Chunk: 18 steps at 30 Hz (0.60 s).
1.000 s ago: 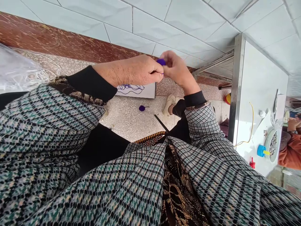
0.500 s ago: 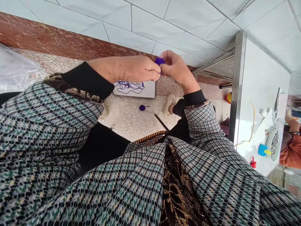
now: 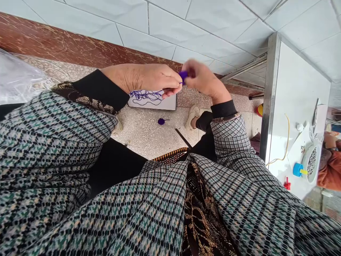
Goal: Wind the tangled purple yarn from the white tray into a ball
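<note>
My left hand (image 3: 157, 79) is closed, its thumb and finger pinching a thin strand of purple yarn. Against it, a small purple yarn ball (image 3: 183, 76) sits in the curled fingers of my right hand (image 3: 201, 79), which is smeared by motion. Below my left hand, a tangle of loose purple yarn (image 3: 144, 95) lies on a white rectangular board (image 3: 169, 104), partly covered by the hand. On the floor close by rests another small purple ball (image 3: 161, 121) with a short tail.
A table (image 3: 281, 81) stands at right, bearing a bowl of small grey pieces (image 3: 311, 160), a blue cap-like piece (image 3: 297, 169) and a yellow cord (image 3: 287, 137). Another person's arm (image 3: 331, 140) shows beyond it. A tiled wall (image 3: 170, 21) rises ahead; clear plastic (image 3: 18, 80) lies left.
My right hand has shifted slightly right and down, turning around the purple ball. The fingers of my left hand have spread a little below the pinch.
</note>
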Tool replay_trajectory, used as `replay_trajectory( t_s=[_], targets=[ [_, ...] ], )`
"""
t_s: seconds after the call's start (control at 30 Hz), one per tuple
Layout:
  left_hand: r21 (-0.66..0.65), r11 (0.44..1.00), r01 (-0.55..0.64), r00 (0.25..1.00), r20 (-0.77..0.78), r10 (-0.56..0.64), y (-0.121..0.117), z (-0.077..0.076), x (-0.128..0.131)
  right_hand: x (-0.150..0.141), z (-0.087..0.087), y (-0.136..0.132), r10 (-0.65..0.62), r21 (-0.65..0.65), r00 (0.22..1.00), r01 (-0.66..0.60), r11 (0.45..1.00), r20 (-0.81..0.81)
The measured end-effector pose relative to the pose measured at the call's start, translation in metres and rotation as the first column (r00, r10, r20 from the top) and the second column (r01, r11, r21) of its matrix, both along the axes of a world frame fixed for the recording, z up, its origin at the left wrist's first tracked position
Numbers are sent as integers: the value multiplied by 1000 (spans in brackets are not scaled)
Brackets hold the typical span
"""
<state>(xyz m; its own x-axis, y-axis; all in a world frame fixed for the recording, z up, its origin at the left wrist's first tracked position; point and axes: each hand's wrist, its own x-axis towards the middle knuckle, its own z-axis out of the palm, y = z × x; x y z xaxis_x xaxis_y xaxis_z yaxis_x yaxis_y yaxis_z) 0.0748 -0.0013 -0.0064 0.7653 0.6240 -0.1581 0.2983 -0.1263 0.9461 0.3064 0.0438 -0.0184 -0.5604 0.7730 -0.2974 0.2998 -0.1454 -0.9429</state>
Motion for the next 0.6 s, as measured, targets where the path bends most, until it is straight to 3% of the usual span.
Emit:
replay_trajectory(
  t_s=[0.03,0.1,0.13,0.2,0.27,0.3,0.4,0.43,0.5,0.57,0.6],
  targets=[
    [29,1000,-13,1000,-3,13,2,0,-1,5,2,-1,153,-37,987,-152,988,53],
    [90,996,-23,1000,3,23,6,-2,-5,14,8,-3,438,-124,899,-432,893,21],
    [100,995,-19,1000,9,19,7,-4,-6,17,11,-5,515,-136,855,-519,844,-65],
    [42,999,-27,999,43,25,9,-10,-9,20,13,-7,485,-78,807,-537,840,-337],
    [-102,991,-86,991,91,96,7,-18,-11,22,12,-6,326,-15,714,-426,905,-620],
    [-183,975,-125,983,113,147,6,-24,-13,24,11,-3,230,-13,630,-357,934,-741],
    [-337,918,-209,961,103,257,4,-51,-25,41,13,10,-81,-156,261,-282,947,-962],
    [-346,910,-229,961,67,267,4,-65,-32,50,17,14,-197,-228,125,-327,917,-972],
    [-320,907,-272,961,-43,273,5,-95,-50,67,28,17,-469,-350,-98,-538,767,-878],
    [-249,911,-330,941,-165,295,5,-128,-72,78,44,13,-727,-238,-370,-776,584,-578],
    [-178,908,-379,918,-197,344,4,-142,-84,79,52,8,-819,-87,-458,-853,514,-347]
  ],
)
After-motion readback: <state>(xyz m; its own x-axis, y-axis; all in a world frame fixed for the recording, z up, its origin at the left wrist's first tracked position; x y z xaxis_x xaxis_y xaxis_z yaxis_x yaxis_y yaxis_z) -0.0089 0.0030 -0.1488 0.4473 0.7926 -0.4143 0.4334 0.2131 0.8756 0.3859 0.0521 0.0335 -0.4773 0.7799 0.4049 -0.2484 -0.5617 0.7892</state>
